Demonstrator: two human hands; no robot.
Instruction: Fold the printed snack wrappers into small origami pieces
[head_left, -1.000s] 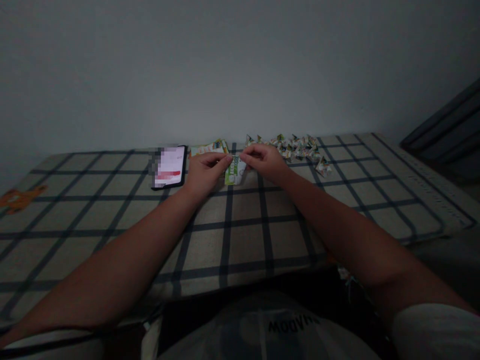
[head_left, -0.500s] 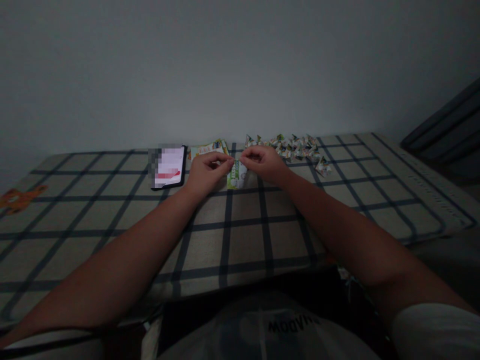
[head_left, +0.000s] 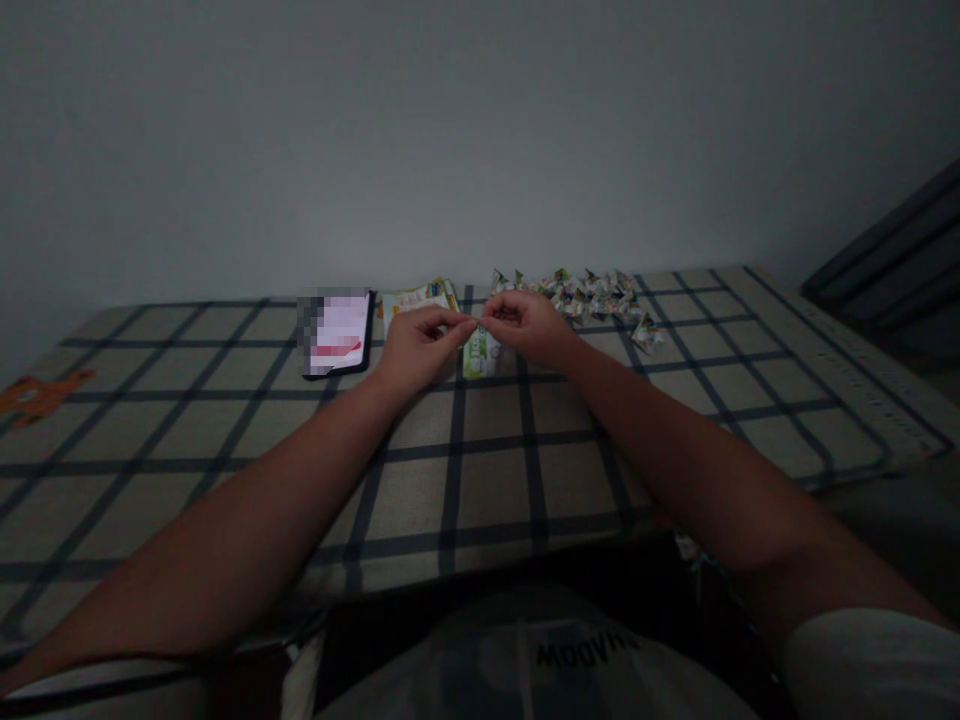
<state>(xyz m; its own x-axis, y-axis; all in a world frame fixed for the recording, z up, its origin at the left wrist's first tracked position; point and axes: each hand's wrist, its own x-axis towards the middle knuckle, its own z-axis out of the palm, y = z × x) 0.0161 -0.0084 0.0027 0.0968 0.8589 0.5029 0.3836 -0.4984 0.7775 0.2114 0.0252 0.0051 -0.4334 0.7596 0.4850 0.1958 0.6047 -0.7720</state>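
A green-and-white printed piece of paper (head_left: pixel 482 355) hangs upright from my fingertips above the checked cloth. My left hand (head_left: pixel 429 340) pinches its top edge between thumb and forefinger. My right hand (head_left: pixel 529 325) is also closed in a pinch on that edge, and the two sets of fingertips nearly touch. Behind my left hand lies a small stack of printed sheets (head_left: pixel 420 297), partly covered by the hand. Several small pointed pieces of folded printed paper (head_left: pixel 592 295) sit in a cluster behind and to the right of my right hand.
A phone (head_left: pixel 339 335) with a lit screen, partly blurred out, lies left of my left hand. The checked tablecloth (head_left: pixel 487 480) covers the table, whose back edge meets a grey wall (head_left: pixel 480 140). An orange figure (head_left: pixel 45 395) shows at the far left.
The left fingertips have slid slightly right, closer to the right ones. The paper has shifted a little to the right with them, while my right hand stays almost where it was.
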